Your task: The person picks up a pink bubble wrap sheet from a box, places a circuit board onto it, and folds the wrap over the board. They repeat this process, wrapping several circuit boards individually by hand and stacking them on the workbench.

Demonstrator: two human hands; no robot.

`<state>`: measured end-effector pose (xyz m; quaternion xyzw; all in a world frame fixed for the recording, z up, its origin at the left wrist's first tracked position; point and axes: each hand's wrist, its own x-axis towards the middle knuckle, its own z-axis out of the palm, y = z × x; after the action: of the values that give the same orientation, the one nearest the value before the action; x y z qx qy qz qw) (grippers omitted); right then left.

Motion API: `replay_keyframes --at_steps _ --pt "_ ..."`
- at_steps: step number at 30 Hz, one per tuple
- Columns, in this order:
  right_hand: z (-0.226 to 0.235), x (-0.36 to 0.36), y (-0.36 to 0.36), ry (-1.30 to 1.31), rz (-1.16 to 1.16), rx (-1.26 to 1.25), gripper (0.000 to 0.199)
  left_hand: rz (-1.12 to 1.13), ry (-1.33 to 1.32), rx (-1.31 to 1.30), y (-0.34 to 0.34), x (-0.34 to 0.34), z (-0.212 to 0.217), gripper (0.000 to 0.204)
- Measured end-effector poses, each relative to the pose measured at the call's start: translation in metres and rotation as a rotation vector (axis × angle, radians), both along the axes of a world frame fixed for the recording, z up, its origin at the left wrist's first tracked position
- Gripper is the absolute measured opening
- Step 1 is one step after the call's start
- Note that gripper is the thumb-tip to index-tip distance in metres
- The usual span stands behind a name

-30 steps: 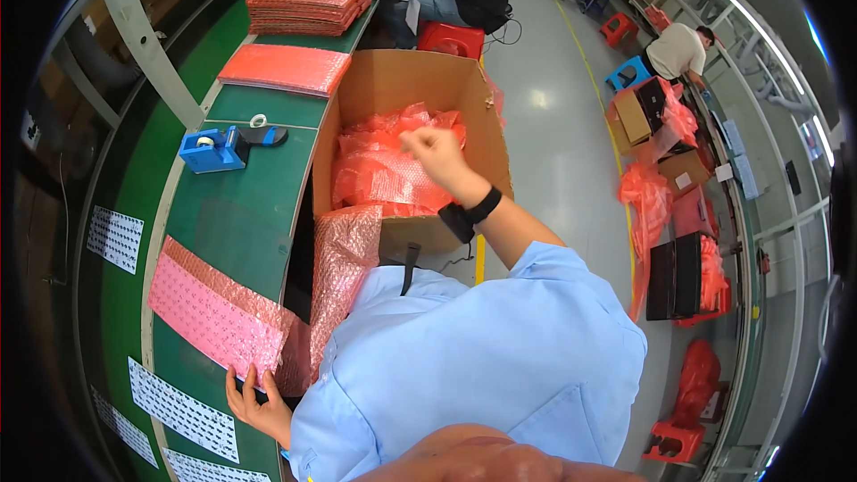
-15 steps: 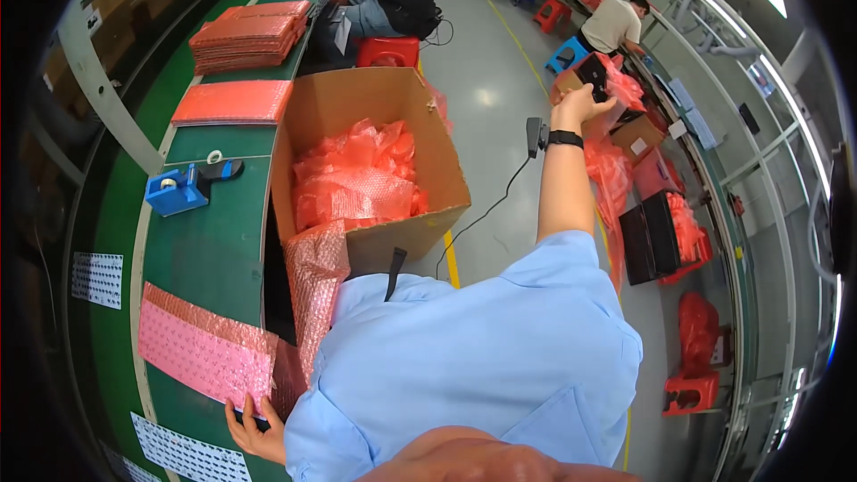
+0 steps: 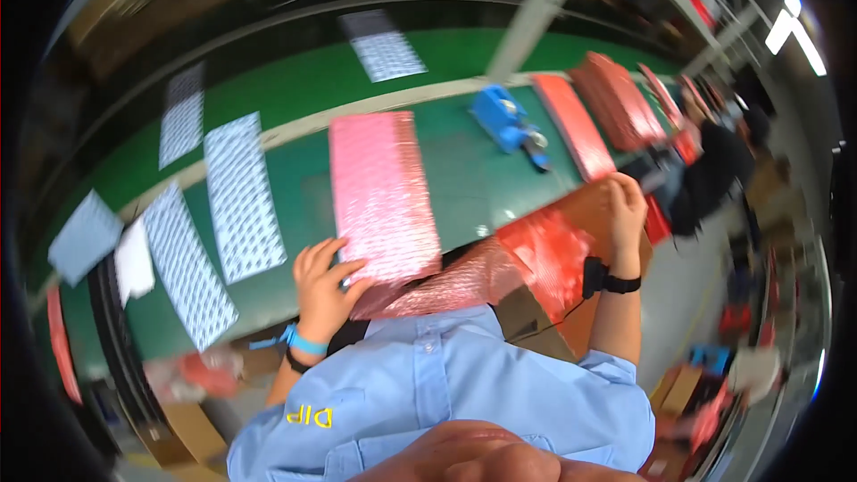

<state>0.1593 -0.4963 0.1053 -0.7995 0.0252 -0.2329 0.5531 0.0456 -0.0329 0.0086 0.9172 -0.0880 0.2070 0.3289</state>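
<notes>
A pink bubble-wrap sheet or pouch (image 3: 379, 187) lies flat on the green worktop in front of me. My left hand (image 3: 326, 290) rests on its near left corner, fingers spread. Another length of bubble wrap (image 3: 469, 281) droops over the worktop's near edge against my shirt. To the right, my right hand (image 3: 627, 205) is raised above the side of a cardboard box (image 3: 607, 236), its fingers loosely bent. Nothing shows in it, though the picture is blurred. Red bubble-wrap pieces (image 3: 544, 250) fill the box.
Beyond the pink piece stands a blue tape dispenser (image 3: 500, 116). Right of it are a red padded pouch (image 3: 576, 129) and a stack of pouches (image 3: 616, 103). Patterned paper sheets (image 3: 243, 196) lie at left. A person in dark clothing (image 3: 714, 174) sits at far right.
My view has swung left toward the worktop. My right hand has come back from beside the right-hand shelves to the cardboard box. My left hand stays at the pink piece's edge.
</notes>
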Motion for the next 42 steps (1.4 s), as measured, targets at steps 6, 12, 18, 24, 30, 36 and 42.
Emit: replay_keyframes --at_steps 6,12,18,24,30,36,42 --pt "-0.015 0.143 0.212 0.173 0.724 -0.607 0.026 0.045 0.057 -0.033 0.003 -0.003 0.001 0.027" --pt "-0.061 0.29 0.308 0.479 0.13 -0.948 0.078 0.009 0.064 -0.025 -0.003 -0.002 0.003 0.027" --pt "-0.082 0.349 0.3 0.586 -0.013 -0.758 0.09 -0.071 0.098 -0.003 -0.003 0.004 0.009 0.028" --pt "-0.051 0.356 0.317 0.88 -0.093 -0.643 0.111 -0.018 0.088 -0.002 0.001 0.007 0.003 0.036" --pt "-0.076 0.411 0.283 0.678 0.362 0.254 0.027 -0.053 0.111 -0.004 0.0 0.015 0.009 0.032" --pt "0.012 0.307 0.296 0.435 0.433 0.706 0.021 -0.005 0.109 -0.007 -0.002 0.007 0.008 0.03" --pt "0.013 0.196 0.238 0.528 0.933 0.694 0.017 -0.023 0.059 0.002 -0.001 0.006 0.003 0.032"
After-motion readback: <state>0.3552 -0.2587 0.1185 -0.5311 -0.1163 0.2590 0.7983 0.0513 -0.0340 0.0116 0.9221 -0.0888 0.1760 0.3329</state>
